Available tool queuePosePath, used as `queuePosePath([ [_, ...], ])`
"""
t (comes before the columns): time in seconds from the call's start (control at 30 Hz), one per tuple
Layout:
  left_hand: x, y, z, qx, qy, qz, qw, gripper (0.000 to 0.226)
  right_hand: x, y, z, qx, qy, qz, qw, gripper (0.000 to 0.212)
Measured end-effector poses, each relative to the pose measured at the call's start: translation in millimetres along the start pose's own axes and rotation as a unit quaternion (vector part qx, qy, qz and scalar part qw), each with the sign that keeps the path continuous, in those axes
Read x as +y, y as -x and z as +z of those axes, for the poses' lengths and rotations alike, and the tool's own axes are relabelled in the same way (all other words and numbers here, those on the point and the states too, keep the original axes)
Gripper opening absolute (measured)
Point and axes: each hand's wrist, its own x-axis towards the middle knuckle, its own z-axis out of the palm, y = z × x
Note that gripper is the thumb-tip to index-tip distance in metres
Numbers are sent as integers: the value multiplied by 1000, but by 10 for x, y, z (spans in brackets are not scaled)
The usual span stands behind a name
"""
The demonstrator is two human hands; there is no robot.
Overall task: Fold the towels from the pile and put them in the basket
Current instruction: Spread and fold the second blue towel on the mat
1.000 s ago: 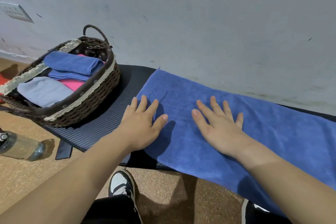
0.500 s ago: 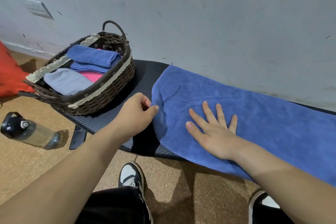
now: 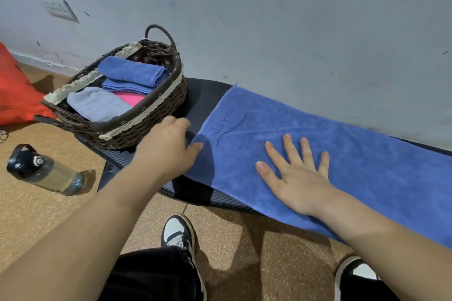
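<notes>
A long blue towel (image 3: 354,154) lies spread flat on a dark mat (image 3: 203,98) along the wall, its front edge hanging over the mat. My left hand (image 3: 168,149) pinches the towel's left short edge between thumb and curled fingers. Flat on the cloth, fingers spread, my right hand (image 3: 296,176) presses the towel down. A brown wicker basket (image 3: 146,127) with a lace band stands at the mat's left end. It holds folded towels: two blue (image 3: 132,71), one grey (image 3: 95,102) and a pink one (image 3: 129,99).
A clear water bottle (image 3: 46,171) with a black cap lies on the cork floor at the left. An orange bag (image 3: 17,95) sits by the wall beyond it. The grey wall rises right behind the mat. My shoes (image 3: 178,234) are on the floor below the mat.
My left hand went from lying flat on the towel to pinching its left edge. My right hand stayed flat on the cloth. The view shifted left, showing more floor and the orange bag.
</notes>
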Motion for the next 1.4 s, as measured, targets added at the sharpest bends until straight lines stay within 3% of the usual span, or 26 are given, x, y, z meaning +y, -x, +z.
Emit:
queuePosePath([
  [0.07,249,36,114,1,51,81,995,60,-1,7,36,-4,26,28,999,80],
  [0.17,551,74,435,-106,16,157,982,79,-22,-7,119,-18,11,30,999,83],
  [0.27,604,32,644,-185,-73,117,973,78,2,-45,110,-24,-22,2,999,82],
  [0.43,712,13,594,-209,-104,17,972,80,187,56,-51,0,-117,-74,990,72],
  [0.57,886,41,542,-180,-92,51,978,80,527,246,-150,11,-97,-39,994,72],
  [0.7,1326,116,595,-149,-49,147,977,77,1109,447,-285,0,-105,66,992,76],
  [0.87,2046,349,858,-175,-8,257,950,78,2062,676,-308,0,-139,197,971,80],
  [0.97,2566,526,1051,-183,-11,309,933,79,2463,827,-253,1,-174,184,967,76],
  [1.07,3078,724,1270,-180,-1,367,912,73,2697,895,-293,78,-289,138,944,56],
  [1.17,3473,968,1462,-149,34,425,892,54,2987,886,-314,214,-346,163,899,48],
  [1.27,3687,1178,1649,-124,62,432,891,50,3216,875,-219,249,-295,215,897,35],
  [1.4,3854,1412,1837,-63,41,367,927,63,3263,751,-146,245,-284,276,885,35],
])
